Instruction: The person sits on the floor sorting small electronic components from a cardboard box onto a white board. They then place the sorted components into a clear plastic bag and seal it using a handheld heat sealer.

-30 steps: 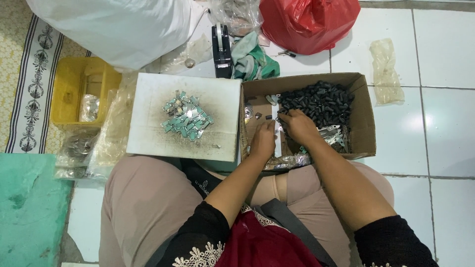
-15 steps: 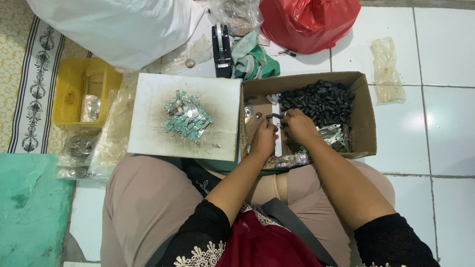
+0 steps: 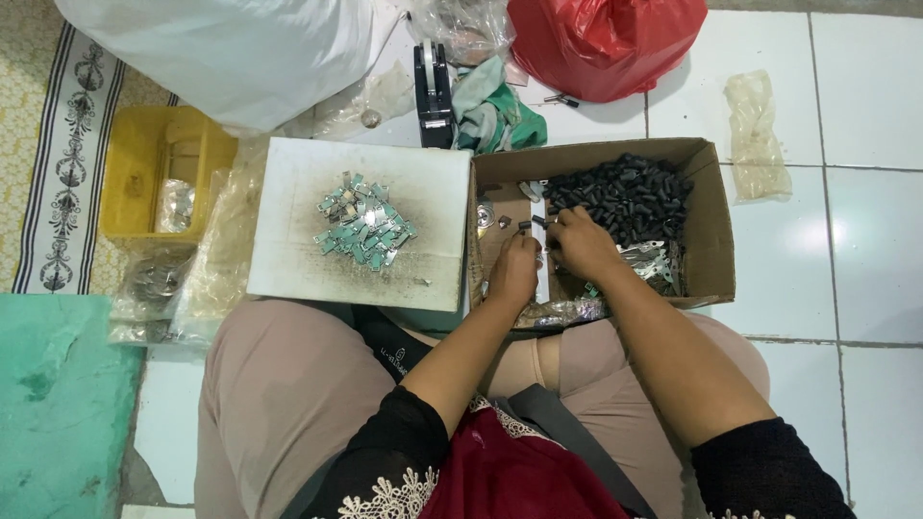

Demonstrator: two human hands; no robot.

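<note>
Both of my hands are inside an open cardboard box (image 3: 713,231) in front of my knees. My left hand (image 3: 515,271) and my right hand (image 3: 580,244) meet over the box's middle, and their fingertips pinch a small dark piece (image 3: 535,223) between them. A heap of small black pieces (image 3: 620,194) fills the box's far right part. Silvery metal clips (image 3: 650,259) lie under and beside my right hand. A white board (image 3: 288,250) to the left of the box carries a small pile of greenish metal clips (image 3: 365,228).
A yellow plastic crate (image 3: 130,173) sits at the left beside clear plastic bags (image 3: 216,259). Behind the box are a black tape dispenser (image 3: 433,91), a green cloth (image 3: 495,115), a red plastic bag (image 3: 606,38) and a large white bag (image 3: 221,53). White tiles surround the box.
My hands have shifted slightly towards the far side of the box and the fingertips have closed in on the small dark piece. Nothing else has moved.
</note>
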